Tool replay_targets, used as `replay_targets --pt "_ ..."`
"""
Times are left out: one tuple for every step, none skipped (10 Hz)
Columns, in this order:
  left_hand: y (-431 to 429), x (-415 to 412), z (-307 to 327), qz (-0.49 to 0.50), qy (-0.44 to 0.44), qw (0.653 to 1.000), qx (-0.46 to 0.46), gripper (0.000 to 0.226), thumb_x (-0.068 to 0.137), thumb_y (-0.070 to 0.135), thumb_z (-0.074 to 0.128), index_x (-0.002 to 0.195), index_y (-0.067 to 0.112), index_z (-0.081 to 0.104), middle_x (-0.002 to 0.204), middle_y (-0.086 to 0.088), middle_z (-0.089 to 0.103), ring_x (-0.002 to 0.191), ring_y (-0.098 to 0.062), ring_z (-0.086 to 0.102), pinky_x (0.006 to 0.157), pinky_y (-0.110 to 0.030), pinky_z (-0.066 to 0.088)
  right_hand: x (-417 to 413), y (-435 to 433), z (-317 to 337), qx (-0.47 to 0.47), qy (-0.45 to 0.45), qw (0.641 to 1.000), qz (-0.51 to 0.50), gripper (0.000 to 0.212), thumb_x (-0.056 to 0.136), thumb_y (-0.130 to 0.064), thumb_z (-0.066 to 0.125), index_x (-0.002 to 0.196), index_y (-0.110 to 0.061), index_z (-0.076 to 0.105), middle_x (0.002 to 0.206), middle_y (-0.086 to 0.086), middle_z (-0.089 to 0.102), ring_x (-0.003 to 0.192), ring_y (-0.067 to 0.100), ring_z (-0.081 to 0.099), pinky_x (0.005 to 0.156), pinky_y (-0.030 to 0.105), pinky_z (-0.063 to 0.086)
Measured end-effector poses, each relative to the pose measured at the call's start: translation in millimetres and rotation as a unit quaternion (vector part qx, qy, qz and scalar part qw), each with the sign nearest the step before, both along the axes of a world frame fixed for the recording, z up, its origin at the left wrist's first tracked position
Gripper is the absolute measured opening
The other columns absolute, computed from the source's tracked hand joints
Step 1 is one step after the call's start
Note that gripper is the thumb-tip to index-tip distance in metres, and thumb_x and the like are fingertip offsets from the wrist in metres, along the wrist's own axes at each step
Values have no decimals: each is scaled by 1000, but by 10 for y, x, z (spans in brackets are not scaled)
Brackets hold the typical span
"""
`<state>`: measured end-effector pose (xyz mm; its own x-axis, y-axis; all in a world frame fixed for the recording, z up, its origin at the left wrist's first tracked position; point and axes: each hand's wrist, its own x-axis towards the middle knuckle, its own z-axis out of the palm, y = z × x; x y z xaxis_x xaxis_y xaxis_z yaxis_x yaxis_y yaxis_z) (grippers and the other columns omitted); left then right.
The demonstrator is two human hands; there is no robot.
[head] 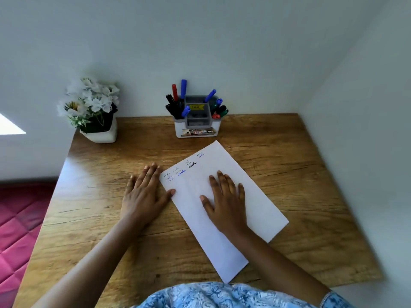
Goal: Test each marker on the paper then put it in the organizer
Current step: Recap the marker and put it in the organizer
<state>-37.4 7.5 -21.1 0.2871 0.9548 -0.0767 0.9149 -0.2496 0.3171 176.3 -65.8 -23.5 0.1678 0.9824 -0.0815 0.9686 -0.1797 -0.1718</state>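
Observation:
A white sheet of paper (251, 196) lies slanted on the wooden desk (100, 207), with several small scribbles in blue and black near its far edge. My right hand (224, 201) rests flat on the paper, fingers straight. My left hand (144, 192) lies flat on the desk just left of the sheet, its thumb touching the paper's edge. A white and grey organizer (195, 130) stands at the back of the desk against the wall. Several markers (183, 88) in blue, red, black and green stand in its side compartments. Neither hand holds a marker.
A white pot of white artificial flowers (93, 112) stands at the desk's back left corner. Walls close the back and the right side. A pink quilted surface (17, 230) lies beyond the desk's left edge.

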Motion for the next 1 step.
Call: replay_targets --pt "-7 23 30 0 11 1000 -15 89 79 77 13 151 26 8 159 6 5 145 -8 -2 119 -39 -1 -3 28 13 10 4 1000 -6 63 88 -57 35 139 -21 45 144 7 47 130 27 47 105 57 34"
